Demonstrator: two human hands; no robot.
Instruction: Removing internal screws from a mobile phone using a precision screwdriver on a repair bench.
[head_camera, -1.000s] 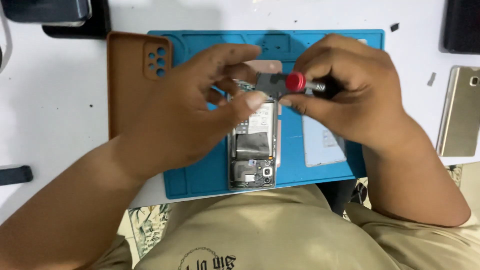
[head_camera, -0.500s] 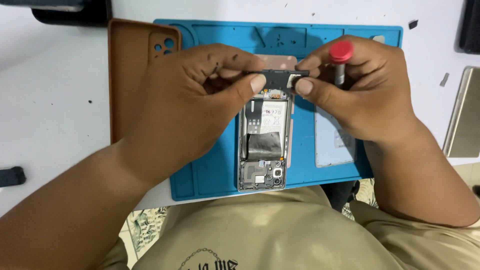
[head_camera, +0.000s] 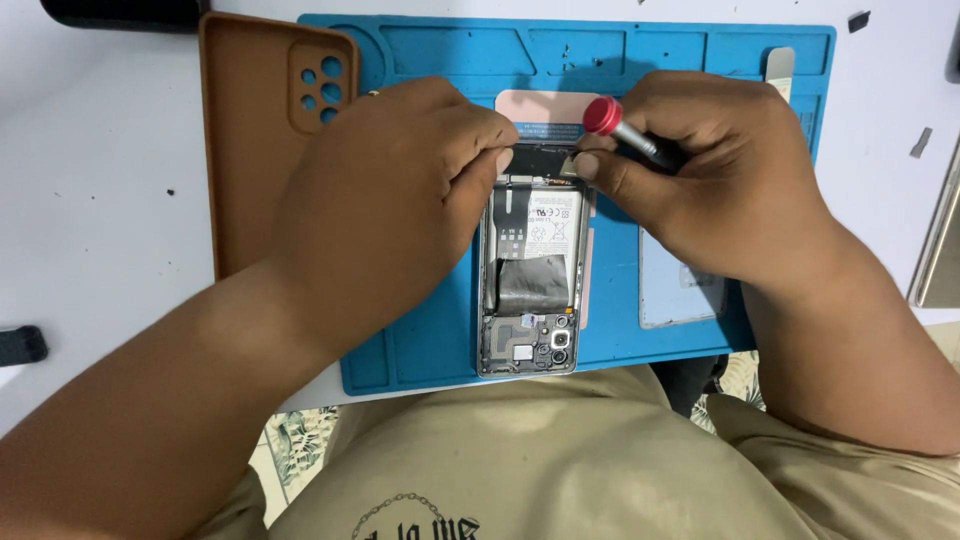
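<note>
the left hand (head_camera: 400, 200) arched over the opened grey smartphone (head_camera: 530, 290) on the blue silicone mat (head_camera: 420, 340), fingertips pinching its upper end. the right hand (head_camera: 720, 180) was closed around a red-capped metal screwdriver (head_camera: 625, 130) there.

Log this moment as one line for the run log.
left hand: on opened phone top | right hand: holds red-capped screwdriver | base: blue mat | beside: brown case
</note>
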